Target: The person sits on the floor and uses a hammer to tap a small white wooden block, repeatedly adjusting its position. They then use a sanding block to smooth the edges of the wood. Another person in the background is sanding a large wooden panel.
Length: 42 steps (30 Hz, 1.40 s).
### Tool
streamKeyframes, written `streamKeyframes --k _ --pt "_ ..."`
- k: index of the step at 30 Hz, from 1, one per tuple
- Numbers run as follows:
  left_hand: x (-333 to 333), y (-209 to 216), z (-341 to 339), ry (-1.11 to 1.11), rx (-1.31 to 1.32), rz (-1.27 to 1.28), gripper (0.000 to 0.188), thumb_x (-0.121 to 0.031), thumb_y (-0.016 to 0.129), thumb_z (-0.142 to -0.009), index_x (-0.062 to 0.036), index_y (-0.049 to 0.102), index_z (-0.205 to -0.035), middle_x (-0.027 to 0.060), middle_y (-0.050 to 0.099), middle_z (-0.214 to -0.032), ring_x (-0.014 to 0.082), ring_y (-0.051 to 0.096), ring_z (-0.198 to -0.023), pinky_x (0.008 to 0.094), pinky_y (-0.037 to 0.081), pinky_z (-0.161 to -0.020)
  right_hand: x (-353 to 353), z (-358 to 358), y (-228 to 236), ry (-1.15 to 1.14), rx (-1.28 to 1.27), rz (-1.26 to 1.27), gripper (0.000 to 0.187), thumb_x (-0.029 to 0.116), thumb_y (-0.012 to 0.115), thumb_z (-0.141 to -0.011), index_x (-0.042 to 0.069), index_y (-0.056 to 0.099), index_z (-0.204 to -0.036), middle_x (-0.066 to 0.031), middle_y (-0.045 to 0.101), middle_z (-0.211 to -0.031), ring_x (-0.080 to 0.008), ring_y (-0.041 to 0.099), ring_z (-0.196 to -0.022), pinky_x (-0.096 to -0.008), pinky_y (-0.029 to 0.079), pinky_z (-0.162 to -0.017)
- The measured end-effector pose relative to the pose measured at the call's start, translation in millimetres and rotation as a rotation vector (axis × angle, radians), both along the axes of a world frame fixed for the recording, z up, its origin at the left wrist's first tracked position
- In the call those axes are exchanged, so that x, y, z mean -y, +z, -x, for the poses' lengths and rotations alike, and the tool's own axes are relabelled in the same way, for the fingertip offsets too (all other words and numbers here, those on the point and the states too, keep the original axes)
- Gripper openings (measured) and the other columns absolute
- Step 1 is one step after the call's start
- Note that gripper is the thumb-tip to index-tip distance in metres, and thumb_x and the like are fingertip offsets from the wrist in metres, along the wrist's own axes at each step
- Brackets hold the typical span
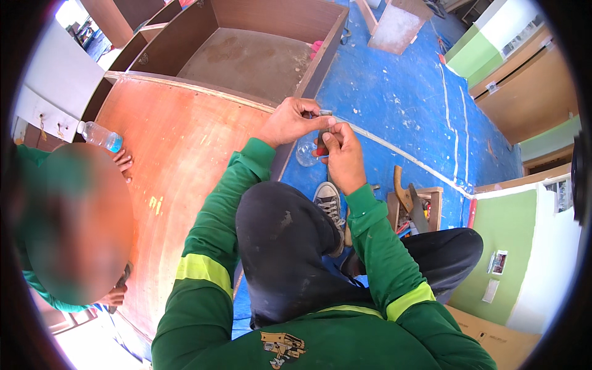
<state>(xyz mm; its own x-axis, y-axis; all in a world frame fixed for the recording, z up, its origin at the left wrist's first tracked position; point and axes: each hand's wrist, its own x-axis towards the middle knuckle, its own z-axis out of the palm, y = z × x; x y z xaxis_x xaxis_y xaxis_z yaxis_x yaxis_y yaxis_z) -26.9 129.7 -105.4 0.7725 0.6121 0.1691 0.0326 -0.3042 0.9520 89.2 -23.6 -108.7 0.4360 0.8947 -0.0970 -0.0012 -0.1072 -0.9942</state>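
My left hand (288,124) and my right hand (345,159) are close together over my knees, both with fingers closed. Between the fingertips of the left is a small greyish piece (325,113), too small to name. The right pinches a small dark, flat object (320,137) with a red part showing by its fingers. My thumbs partly cover both pieces. Just below the hands, a clear round plastic container (306,154) stands beside the wooden panel (179,166). My shoe (328,203) is close by on the floor.
A wooden toolbox (436,209) with a wood-handled saw (407,194) stands to my right on the blue floor sheet (388,92). Another person's hand (124,165) rests on the panel at left, near a plastic bottle (102,137). An open brown cabinet frame (277,21) lies ahead.
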Motion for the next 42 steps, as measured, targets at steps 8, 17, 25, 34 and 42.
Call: streamKeyframes --k 8,17,25,34,42 --pt "-5.2 -7.0 0.6 -0.009 0.019 0.026 0.055 -0.048 0.073 -0.100 -0.0021 0.068 -0.069 -0.0016 0.052 -0.061 0.0069 0.045 -0.062 0.0313 0.038 -0.055 0.7 7.6 -1.2 -0.039 0.030 -0.017 0.009 0.014 0.052 -0.111 0.007 0.056 -0.116 -0.0073 0.072 -0.098 -0.0167 0.073 -0.078 -0.0304 0.052 -0.064" --pt "-10.7 -8.8 3.0 0.022 0.196 0.241 0.058 -0.053 0.062 -0.105 0.0006 0.081 -0.090 0.0019 0.061 -0.069 0.0095 0.053 -0.062 0.0278 0.044 -0.058 12.5 14.8 8.9 -0.110 0.073 0.003 0.010 0.012 0.051 -0.110 0.005 0.057 -0.115 -0.0084 0.070 -0.095 -0.0165 0.072 -0.077 -0.0316 0.055 -0.066" --pt "6.9 4.6 2.0 -0.158 0.085 0.152 0.020 -0.023 0.084 -0.092 -0.0042 0.079 -0.089 -0.0049 0.062 -0.072 0.0030 0.048 -0.067 0.0260 0.037 -0.059 18.8 8.4 11.5 -0.135 0.058 -0.002 0.011 0.012 0.051 -0.110 0.003 0.056 -0.111 -0.0099 0.069 -0.091 -0.0151 0.069 -0.072 -0.0317 0.055 -0.062" --pt "8.2 6.2 0.1 -0.151 0.121 0.220 0.019 -0.022 0.082 -0.094 -0.0036 0.079 -0.092 -0.0019 0.071 -0.080 0.0048 0.061 -0.073 0.0230 0.048 -0.065 9.5 11.8 12.3 -0.170 -0.020 -0.011 0.011 0.015 0.049 -0.112 0.007 0.055 -0.114 -0.0048 0.064 -0.089 -0.0119 0.063 -0.068 -0.0292 0.053 -0.059" --pt "10.9 5.6 -2.5 -0.185 0.159 0.291 0.020 -0.019 0.086 -0.092 -0.0025 0.077 -0.098 0.0011 0.074 -0.087 0.0067 0.064 -0.078 0.0246 0.052 -0.069 11.4 10.2 1.0 -0.145 -0.098 -0.106 0.022 0.026 0.049 -0.113 0.007 0.058 -0.113 0.0001 0.054 -0.080 -0.0079 0.051 -0.062 -0.0261 0.046 -0.054"
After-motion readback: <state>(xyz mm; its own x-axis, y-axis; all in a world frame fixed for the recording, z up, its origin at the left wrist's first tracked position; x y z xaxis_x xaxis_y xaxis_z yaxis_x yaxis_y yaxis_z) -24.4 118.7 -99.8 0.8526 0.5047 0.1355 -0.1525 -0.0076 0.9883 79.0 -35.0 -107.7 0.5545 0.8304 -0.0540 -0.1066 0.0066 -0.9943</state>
